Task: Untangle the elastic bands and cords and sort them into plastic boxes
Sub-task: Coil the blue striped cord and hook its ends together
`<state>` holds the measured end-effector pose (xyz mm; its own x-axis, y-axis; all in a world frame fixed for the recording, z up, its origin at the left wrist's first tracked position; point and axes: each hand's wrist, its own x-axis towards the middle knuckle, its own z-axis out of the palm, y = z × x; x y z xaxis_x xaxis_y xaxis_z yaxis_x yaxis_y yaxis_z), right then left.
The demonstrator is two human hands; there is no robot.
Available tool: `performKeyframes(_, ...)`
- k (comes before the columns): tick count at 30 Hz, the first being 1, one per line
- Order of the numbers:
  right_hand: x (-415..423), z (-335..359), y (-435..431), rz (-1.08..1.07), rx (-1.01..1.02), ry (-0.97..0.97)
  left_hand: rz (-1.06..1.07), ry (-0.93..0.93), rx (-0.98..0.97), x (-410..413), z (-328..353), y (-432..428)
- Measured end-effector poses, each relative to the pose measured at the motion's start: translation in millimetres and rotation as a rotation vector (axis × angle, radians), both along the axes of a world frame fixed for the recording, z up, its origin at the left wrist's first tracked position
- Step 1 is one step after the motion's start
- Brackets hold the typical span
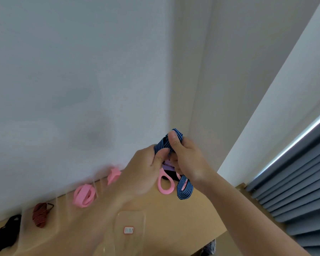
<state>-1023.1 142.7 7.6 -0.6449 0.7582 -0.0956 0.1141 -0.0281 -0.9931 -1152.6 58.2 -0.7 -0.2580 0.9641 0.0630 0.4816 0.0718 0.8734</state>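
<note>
Clear box [130, 221] below | left hand [142, 174], right hand [189, 161] raised | fingers [174, 142] pinching blue band [185, 189]

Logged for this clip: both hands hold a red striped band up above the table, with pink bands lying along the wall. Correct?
Wrong colour. In the head view the striped band that the left hand and right hand grip is blue, not red; the red striped band lies by the wall at the left. The pink bands do lie along the wall.
</note>
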Motion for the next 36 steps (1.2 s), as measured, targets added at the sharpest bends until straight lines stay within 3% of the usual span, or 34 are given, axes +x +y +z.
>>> performKeyframes(4, -4, 8, -1, -0.020, -0.035, -0.138, 0.193, 0.759, 0.126, -1, -9, 1)
performKeyframes(7, -7, 15, 0, -0.055, -0.009, -0.238, 0.267, 0.899, 0.235, 5, -4, 0)
performKeyframes(9, -8, 16, 2, -0.055, -0.015, -0.269, 0.252, 0.889, 0.158, 1, -7, -2)
performKeyframes(10, -8, 17, 3, -0.040, -0.007, -0.268, 0.197, 0.807, 0.056, -2, -9, -3)
performKeyframes(11, -7, 17, 3, -0.020, 0.018, -0.260, 0.102, 0.612, -0.052, -7, -9, -4)
performKeyframes(13, -5, 16, 3, 0.025, 0.086, -0.216, -0.064, 0.009, -0.262, -14, 3, -8)
performKeyframes(15, -2, 15, 1, 0.078, 0.080, -0.115, -0.165, -0.475, -0.388, -22, 10, -9)
performKeyframes(17, 1, 16, 0, 0.169, 0.021, -0.013, -0.218, -0.745, -0.417, -24, 13, -12)
performKeyframes(20, 3, 20, 4, 0.195, 0.053, 0.009, -0.181, -0.876, -0.321, -16, 14, -11)
performKeyframes(22, 2, 20, 9, 0.132, 0.161, -0.039, -0.077, -0.764, -0.192, -6, 13, -5)
performKeyframes(23, 1, 19, 11, 0.092, 0.190, -0.070, -0.011, -0.622, -0.121, 0, 13, -1)
performKeyframes(27, -6, 13, 9, -0.055, 0.170, -0.195, 0.261, 0.269, 0.086, 15, 8, 10)
performKeyframes(30, -10, 11, 6, -0.108, 0.134, -0.223, 0.361, 0.723, 0.104, 23, 3, 13)
performKeyframes(33, -8, 11, 5, -0.128, 0.122, -0.197, 0.294, 0.734, 0.082, 20, 2, 11)
performKeyframes(34, -6, 11, 5, -0.122, 0.133, -0.178, 0.230, 0.626, 0.031, 15, 2, 10)
performKeyframes(36, -2, 9, 5, -0.104, 0.156, -0.127, 0.032, 0.168, -0.139, 4, 6, 8)
